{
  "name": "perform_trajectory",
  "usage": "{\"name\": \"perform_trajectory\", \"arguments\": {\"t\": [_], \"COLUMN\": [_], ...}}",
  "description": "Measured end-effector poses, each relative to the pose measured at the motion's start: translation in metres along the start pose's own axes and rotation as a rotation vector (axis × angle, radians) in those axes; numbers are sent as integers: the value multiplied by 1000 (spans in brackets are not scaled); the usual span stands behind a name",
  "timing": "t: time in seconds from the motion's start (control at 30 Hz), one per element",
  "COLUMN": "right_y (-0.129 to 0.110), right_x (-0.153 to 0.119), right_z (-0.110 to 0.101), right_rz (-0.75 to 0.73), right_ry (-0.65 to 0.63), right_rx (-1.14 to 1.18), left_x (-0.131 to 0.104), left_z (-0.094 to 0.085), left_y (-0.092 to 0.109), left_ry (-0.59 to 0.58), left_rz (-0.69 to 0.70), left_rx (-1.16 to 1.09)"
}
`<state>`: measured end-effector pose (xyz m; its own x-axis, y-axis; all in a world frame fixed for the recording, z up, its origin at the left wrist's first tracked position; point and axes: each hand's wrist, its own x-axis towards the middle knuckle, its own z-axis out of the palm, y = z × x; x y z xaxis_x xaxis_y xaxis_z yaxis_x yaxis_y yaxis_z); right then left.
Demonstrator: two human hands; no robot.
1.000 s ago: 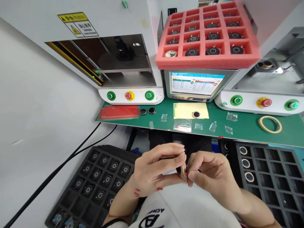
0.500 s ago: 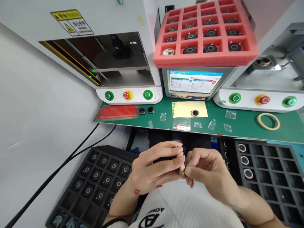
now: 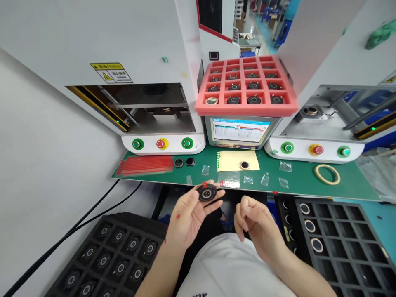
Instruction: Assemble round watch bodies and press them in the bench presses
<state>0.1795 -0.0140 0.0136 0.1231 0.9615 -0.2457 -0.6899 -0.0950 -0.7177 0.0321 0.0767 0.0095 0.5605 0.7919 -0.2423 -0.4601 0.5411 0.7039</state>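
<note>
We hold a watch (image 3: pixel 207 193) in our left hand (image 3: pixel 188 218), ringed side up, red tab (image 3: pixel 204 185) at its twelve o'clock. Our right hand (image 3: pixel 254 215), at the watch's four o'clock, is loosely curled; whether empty, we cannot tell.

The left hand (image 3: pixel 191 215) is turned palm up, its thumb and fingers gripping; apart from it, the right hand (image 3: pixel 256 218) curls its fingers loosely inward, bare forearms (image 3: pixel 295 268) extended.

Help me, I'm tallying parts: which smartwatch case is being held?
The smartwatch case in the left hand, ringed black back showing; neither hand visibly touches another.
</note>
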Motion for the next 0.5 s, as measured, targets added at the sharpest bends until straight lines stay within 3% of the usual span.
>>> {"name": "perform_trajectory", "arguments": {"t": [0.1,0.23,0.5], "right_y": [4,12,23], "right_x": [-3,-7,-13], "right_z": [-1,-5,-14], "right_rz": [-47,-161,-188], "right_ry": [-62,-123,-175], "right_rx": [-17,-67,-116], "left_x": [-10,-19,-17], "left_z": [9,19,12], "left_y": [-6,-9,-15], "left_ry": [73,85,-90], "left_rz": [-120,-149,-178], "left_rx": [-32,-9,13]}}
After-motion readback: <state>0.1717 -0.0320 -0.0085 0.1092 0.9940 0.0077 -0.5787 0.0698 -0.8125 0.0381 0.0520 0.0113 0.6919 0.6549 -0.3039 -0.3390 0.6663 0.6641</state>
